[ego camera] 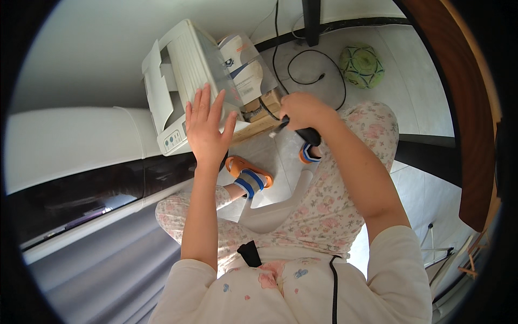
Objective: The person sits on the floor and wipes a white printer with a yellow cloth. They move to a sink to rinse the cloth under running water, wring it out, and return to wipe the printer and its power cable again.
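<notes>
A white printer [186, 73] with a raised tray and a small button panel stands at the upper left. My left hand [207, 125] lies flat against its near side, fingers spread, holding nothing. To the right, my right hand [305, 111] is closed around a black cable with a plug end [279, 127] sticking out to the left. A black power adapter [309, 135] hangs just below that hand. From the hand, black cable [275, 52] runs up toward the wall, and a loop with a connector [321, 76] lies on the floor.
Beside the printer are packages in clear plastic [247, 79] and an open cardboard box [263, 107]. A green ball [361, 65] lies on the tiled floor near a black furniture leg [311, 22]. A dark glossy cabinet [109, 198] is at left, a wooden edge [473, 121] at right.
</notes>
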Demonstrator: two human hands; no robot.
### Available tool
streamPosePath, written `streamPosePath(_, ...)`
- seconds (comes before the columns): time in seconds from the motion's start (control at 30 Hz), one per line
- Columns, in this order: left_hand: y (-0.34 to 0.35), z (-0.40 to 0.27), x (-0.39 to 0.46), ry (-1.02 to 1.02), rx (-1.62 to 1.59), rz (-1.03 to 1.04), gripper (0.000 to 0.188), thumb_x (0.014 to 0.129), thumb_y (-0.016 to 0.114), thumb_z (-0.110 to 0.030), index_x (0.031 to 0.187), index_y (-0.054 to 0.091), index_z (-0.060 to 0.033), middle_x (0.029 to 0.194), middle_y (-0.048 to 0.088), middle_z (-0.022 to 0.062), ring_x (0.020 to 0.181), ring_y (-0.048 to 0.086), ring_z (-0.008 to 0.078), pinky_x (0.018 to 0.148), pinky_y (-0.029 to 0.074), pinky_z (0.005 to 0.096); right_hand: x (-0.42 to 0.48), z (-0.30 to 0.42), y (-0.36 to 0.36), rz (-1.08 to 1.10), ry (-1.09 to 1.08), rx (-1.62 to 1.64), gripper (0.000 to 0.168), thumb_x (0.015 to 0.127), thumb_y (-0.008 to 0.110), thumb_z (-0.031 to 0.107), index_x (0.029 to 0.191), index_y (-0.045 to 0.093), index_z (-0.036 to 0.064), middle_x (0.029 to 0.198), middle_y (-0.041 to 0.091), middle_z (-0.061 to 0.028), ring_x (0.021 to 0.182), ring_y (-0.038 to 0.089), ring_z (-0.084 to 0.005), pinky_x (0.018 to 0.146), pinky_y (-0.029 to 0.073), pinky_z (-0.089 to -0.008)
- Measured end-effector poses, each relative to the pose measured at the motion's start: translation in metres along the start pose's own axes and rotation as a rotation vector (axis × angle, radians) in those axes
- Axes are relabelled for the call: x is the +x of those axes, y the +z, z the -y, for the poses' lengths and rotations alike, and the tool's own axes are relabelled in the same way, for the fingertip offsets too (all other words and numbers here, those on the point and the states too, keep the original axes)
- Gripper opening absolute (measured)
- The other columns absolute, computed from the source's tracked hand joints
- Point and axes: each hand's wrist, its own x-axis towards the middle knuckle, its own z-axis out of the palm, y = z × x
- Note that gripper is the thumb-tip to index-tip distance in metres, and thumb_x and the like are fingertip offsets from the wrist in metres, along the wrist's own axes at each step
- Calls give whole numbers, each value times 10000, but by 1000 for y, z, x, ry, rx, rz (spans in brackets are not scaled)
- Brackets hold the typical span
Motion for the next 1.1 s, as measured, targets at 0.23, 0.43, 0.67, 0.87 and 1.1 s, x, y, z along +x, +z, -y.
streamPosePath(0.23,-14,21,9,15,-208,80,311,802,662,-252,1085,660,-124,1337,492,108,1174,507,308,961,416,406,3,-12,-36,35,74,197,391,648,734,350,947,715,100,980,652,-123,935,603,-287,768,486,-370)
streamPosePath(0.43,-10,10,25,37,-159,55,276,762,683,-257,996,676,-111,1194,525,95,1197,445,318,919,438,402,34,18,-39,-536,-124,-222,355,697,666,437,839,725,117,891,675,-39,844,622,-255,726,479,-373)
streamPosePath(0.67,-5,14,27,50,-152,105,294,754,662,-230,1026,657,-118,1283,472,111,1271,391,323,997,382,418,80,41,-33,127,-62,-280,236,667,688,356,812,720,172,891,675,-10,917,613,-219,729,459,-380)
streamPosePath(0.87,-1,15,28,43,-36,116,420,785,621,-294,1181,599,-157,1443,349,128,1340,305,335,1072,282,451,87,31,1,-3,-220,-674,193,685,661,267,805,717,127,785,678,-32,821,639,-223,675,447,-356)
streamPosePath(1.1,0,18,30,10,-27,176,438,803,585,-321,1220,573,-187,1461,332,113,1353,285,325,1099,224,479,84,5,1,-45,-494,-653,134,697,624,234,741,705,137,732,662,-42,764,626,-218,671,444,-369)
